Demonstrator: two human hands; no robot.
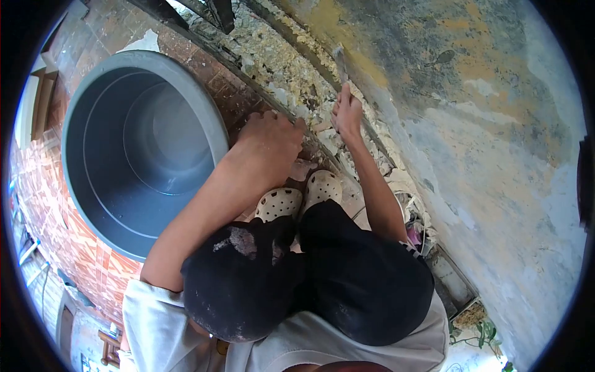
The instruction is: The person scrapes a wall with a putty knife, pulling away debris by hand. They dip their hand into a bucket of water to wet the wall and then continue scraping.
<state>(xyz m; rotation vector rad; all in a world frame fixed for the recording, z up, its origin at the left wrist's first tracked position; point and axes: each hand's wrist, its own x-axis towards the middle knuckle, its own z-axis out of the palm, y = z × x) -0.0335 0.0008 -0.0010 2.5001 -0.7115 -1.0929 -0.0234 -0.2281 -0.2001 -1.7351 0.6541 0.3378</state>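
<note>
My right hand is wrapped round the handle of a scraper, whose blade touches the foot of the stained wall. My left hand hangs over the edge of the debris strip, knuckles up and fingers curled down; its fingertips are hidden, so what they hold, if anything, does not show. Beside my left forearm stands a large grey tub with nothing visible in it. Pale rubble and flakes lie in the strip along the wall.
My feet in cream clogs rest just below the strip, under my bent knees. Reddish patterned tiles cover the floor at left. A dark metal piece stands at the top. Plants show at lower right.
</note>
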